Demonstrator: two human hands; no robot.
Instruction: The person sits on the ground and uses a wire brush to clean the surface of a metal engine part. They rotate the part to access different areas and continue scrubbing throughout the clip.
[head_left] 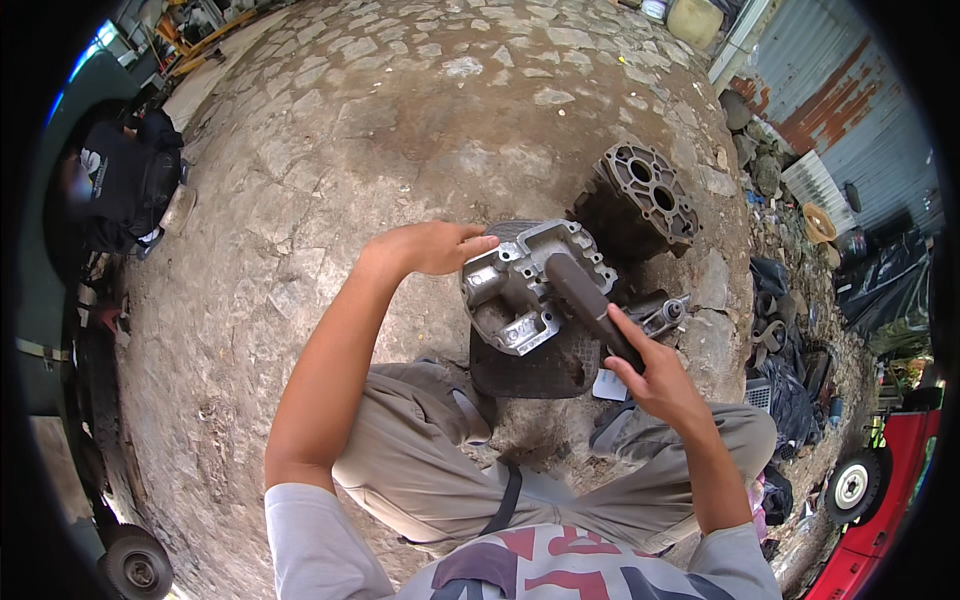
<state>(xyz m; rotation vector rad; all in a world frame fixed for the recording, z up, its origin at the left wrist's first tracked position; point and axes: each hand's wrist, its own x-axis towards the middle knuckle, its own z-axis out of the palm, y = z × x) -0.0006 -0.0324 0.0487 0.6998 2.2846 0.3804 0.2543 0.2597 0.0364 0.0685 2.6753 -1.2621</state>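
Note:
A silvery cast-metal housing (520,275) with open hollows and bolt holes lies tilted in front of me. My left hand (435,247) grips its upper left edge, the fingers over the rim and the thumb not clearly seen. In my right hand (652,372) is the handle of a long dark brown brush (585,300). Its broad head lies over the right part of the housing; the bristle side is hidden. Beneath the housing is a dark, worn support (535,372). Just right of the brush sits a smaller metal part (662,315) with a round end.
A larger dark gearbox casing (650,190) with two round bores stands beyond the housing on the stone-paved ground (330,150). Black plastic bags (790,400) and scrap line the right side. At left, a person (130,175) is beside a dark vehicle; a red vehicle (885,500) is at lower right.

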